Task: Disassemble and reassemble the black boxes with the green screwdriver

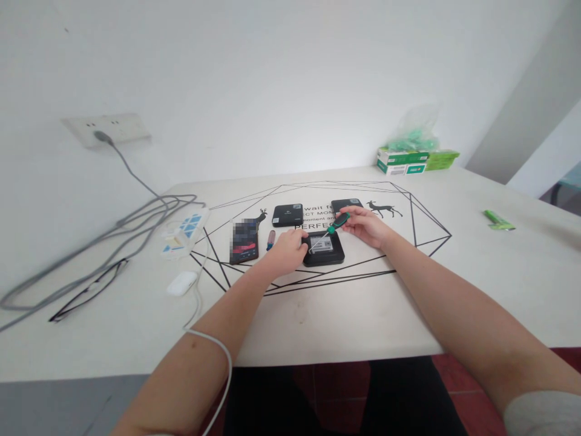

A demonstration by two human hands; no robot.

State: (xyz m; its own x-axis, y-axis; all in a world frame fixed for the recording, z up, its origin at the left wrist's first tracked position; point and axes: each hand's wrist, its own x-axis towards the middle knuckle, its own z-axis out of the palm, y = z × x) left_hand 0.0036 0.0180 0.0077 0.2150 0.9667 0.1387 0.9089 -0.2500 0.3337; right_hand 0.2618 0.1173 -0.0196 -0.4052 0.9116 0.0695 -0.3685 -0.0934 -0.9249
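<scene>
My right hand (pixel 364 225) is closed round the black-and-green handle of a screwdriver (pixel 338 223). The thin shaft slants down to the left, with its tip near the left side of a flat black device case (pixel 336 257). A white label shows in the top of that case. My left hand (pixel 289 248) grips the case's left edge, its fingers bent along the side. Two similar black cases lie farther back, one (pixel 287 215) behind my left hand and another (pixel 345 205) partly hidden behind my right. A small screwdriver (pixel 271 237) lies beside my left hand.
A phone (pixel 244 242) lies to the left. Farther left are a power strip (pixel 186 233), a white earphone case (pixel 182 283), glasses (pixel 88 290) and grey cable loops. A white cable crosses my left forearm. Green-and-white boxes (pixel 403 162) and a green wrapper (pixel 499 220) are on the right.
</scene>
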